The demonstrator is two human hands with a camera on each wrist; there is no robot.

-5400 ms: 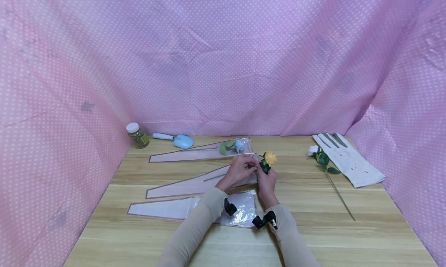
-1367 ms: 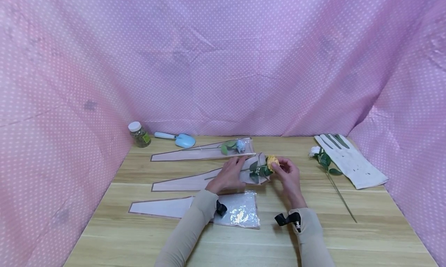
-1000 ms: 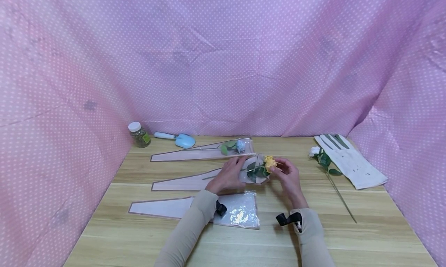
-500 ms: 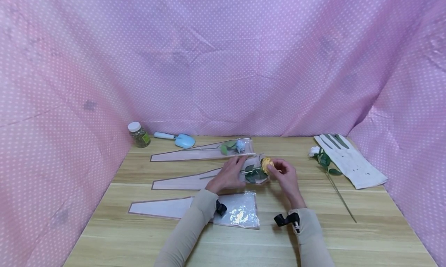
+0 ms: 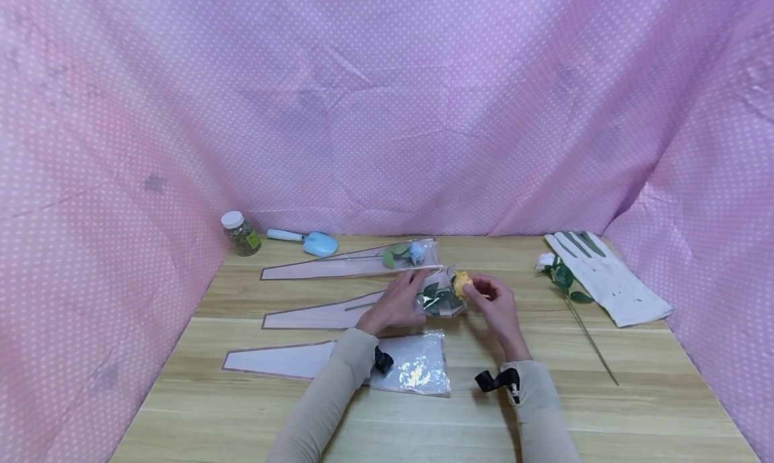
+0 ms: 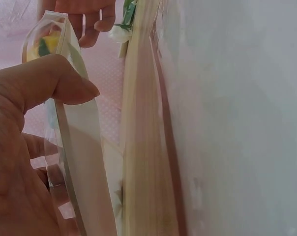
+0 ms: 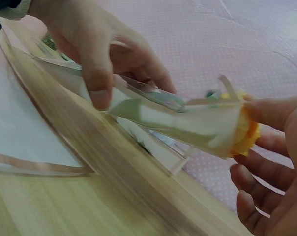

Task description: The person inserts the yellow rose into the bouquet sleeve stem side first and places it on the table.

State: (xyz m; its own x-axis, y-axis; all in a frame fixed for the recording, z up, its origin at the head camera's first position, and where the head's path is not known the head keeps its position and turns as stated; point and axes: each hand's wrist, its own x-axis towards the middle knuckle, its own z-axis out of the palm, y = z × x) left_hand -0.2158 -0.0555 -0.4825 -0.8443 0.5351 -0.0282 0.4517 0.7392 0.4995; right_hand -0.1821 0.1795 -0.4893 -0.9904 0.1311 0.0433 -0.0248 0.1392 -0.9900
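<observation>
My left hand (image 5: 396, 303) grips the middle clear flower sleeve (image 5: 302, 319) across its wide part, thumb on the near side and fingers on the far side. Inside lie the stem and green leaves of a yellow artificial rose (image 5: 461, 285). Its bloom pokes out of the sleeve's open mouth on the right. Thumb and fingertips of my right hand (image 5: 499, 307) pinch that bloom. In the right wrist view the yellow petals (image 7: 247, 133) sit right at the sleeve's edge. Part of the stem is hidden behind my left hand.
Behind lies another sleeve (image 5: 302, 271) with a blue rose (image 5: 416, 253) in it. A flat sleeve (image 5: 278, 361) lies in front, partly under the left forearm. A lidded jar (image 5: 242, 236) and blue trowel (image 5: 320, 244) stand back left. At right are a white rose (image 5: 544, 261) and glove (image 5: 611, 281).
Earlier both hands were together at the sleeve's mouth. The right hand then took the bloom, and the rose has slid left, deeper into the sleeve. The left hand has stayed put lately.
</observation>
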